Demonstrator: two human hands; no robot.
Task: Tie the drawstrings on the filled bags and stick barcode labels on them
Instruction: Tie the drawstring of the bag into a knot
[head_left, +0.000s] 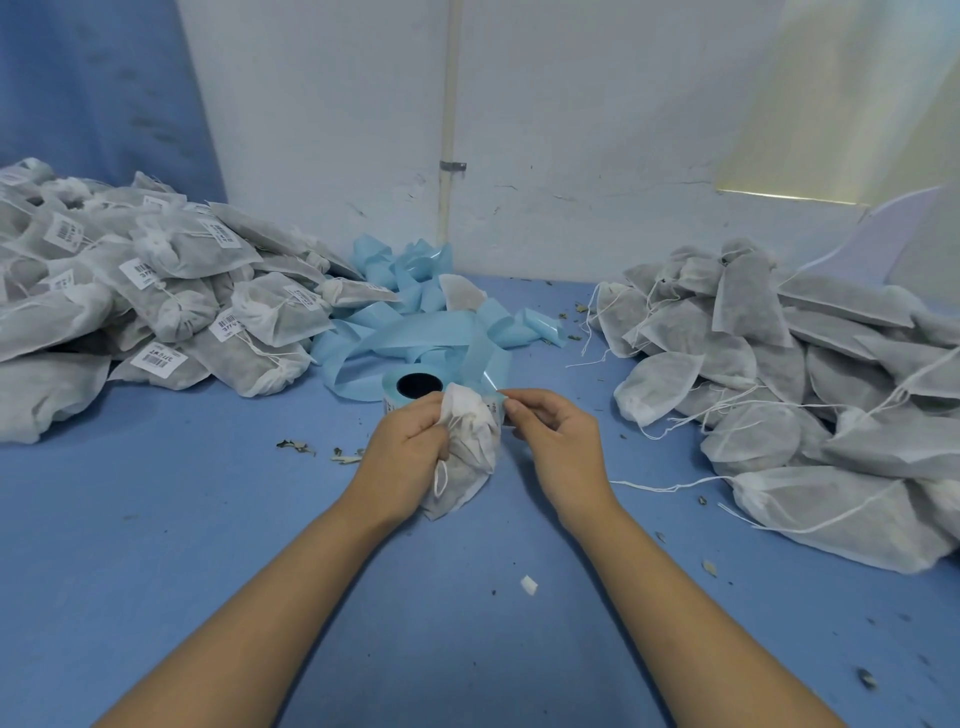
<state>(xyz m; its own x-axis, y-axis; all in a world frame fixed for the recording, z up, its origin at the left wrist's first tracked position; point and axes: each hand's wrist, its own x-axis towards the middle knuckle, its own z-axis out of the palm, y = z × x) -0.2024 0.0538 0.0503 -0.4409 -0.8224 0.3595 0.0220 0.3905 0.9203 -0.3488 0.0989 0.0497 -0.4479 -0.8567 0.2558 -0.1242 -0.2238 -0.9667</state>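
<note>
One bag (470, 452) is being labelled: left hand (410, 447) gripping it, right hand (550, 436) apparently pinching a sticker (501, 401) at the roll (413, 371); pressing it flat should follow.

Small manual packing workstation: blue work surface (156, 519) set against a scuffed white wall (571, 130); heap of barcode-labelled bags (156, 291) at left, unlabelled bags (779, 395) at right, label roll (388, 389) and loose blue backing strip (405, 338) between
</note>
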